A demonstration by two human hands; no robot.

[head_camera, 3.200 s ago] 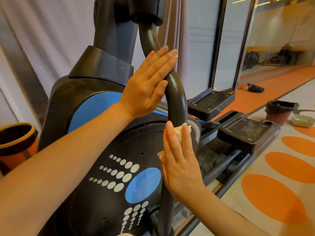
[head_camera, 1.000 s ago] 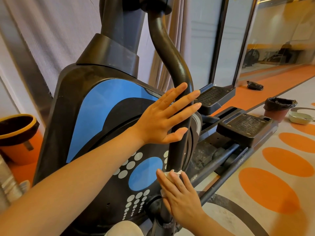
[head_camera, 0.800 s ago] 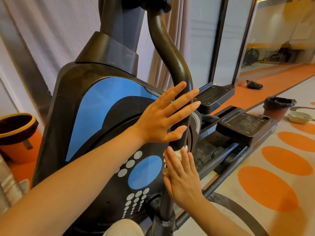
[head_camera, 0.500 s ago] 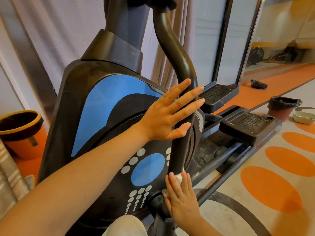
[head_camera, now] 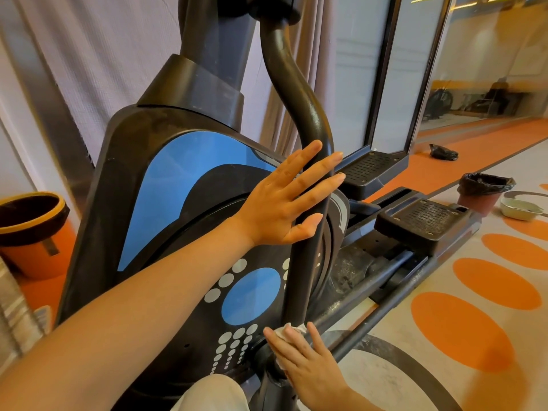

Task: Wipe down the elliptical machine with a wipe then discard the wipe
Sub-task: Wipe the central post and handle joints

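Item: elliptical machine [head_camera: 166,185], black housing with blue panels and grey dot pattern; landmark for this entry is its curved swing arm [head_camera: 299,120].

Hands: left hand [head_camera: 284,203] lies flat against the swing arm at its bend, fingers straight and slightly spread, thumb tip touching the bar; it steadies, it does not grip. Right hand [head_camera: 305,360] sits at the foot of the swing arm, fingers straight and close together, pressing the wipe [head_camera: 289,329] onto the bar just above the lower pivot.

Change: half a second ago the right hand and wipe were slightly higher on the bar; under a second ago they were close below the left hand. The stroke has run down to the bottom joint. The left hand has stayed put. Judgement: this bar's lower length is nearly covered; pedals [head_camera: 421,221] beyond the swing arm look untouched, so wiping is still in the middle.

Disposal: lined bin [head_camera: 483,191] far right of the swing arm; a second orange bin [head_camera: 29,226] to its left.

Writing: no brand, label or lettering legible anywhere on the machine.
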